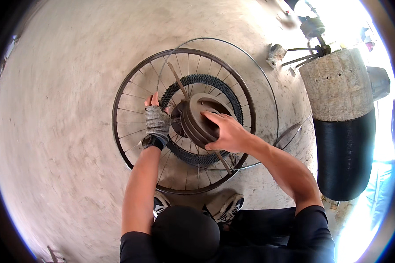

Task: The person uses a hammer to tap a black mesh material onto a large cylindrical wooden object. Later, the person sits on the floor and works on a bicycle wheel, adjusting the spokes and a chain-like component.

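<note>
A dark, wire-spoked wheel point(114, 120) is laid roughly flat, with 1 black, ridge-edged coil point(202, 79) set inside its rim, over the spokes. A thin wire strand point(202, 38) is bowed out past the rim in 1 wide loop. A grey-brown, multi-grooved pulley point(196, 110) is held tilted above the hub, its recessed face turned upward and rightward; 1 narrow bar point(178, 81) is partly hidden by it.

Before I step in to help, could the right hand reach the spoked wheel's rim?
Probably yes: the right hand is on the grooved pulley, but the rim's right side is largely uncovered.
</note>
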### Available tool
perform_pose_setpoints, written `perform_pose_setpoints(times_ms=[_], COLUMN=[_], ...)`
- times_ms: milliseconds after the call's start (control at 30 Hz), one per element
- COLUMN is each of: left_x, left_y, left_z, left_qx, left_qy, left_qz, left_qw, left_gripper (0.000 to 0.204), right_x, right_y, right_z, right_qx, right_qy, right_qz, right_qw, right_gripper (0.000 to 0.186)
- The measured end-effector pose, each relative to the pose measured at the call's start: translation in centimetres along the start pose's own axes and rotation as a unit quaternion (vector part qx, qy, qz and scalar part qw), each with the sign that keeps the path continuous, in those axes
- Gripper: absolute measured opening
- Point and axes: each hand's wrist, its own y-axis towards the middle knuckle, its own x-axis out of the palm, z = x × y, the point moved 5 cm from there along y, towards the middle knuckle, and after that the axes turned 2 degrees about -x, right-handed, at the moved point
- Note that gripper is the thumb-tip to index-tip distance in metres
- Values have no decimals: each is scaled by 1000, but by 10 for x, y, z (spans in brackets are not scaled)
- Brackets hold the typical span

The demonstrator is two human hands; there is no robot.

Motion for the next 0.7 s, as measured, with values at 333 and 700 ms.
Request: perform_pose_setpoints(times_ms=[333, 700], left_x=[-1, -5], left_y=[-4, -3], left_z=[3, 9], left_qx=[17, 46], left_qy=[34, 62], left_qz=[19, 22], left_qw=[999, 997], left_gripper=[75, 78], right_x=[-4, 117], right_y=[-172, -430], right_z=[36, 180], right_qx=[242, 458], right_qy=[184, 148], right_qz=[-83, 32], right_qw=[949, 876], right_gripper=[99, 101])
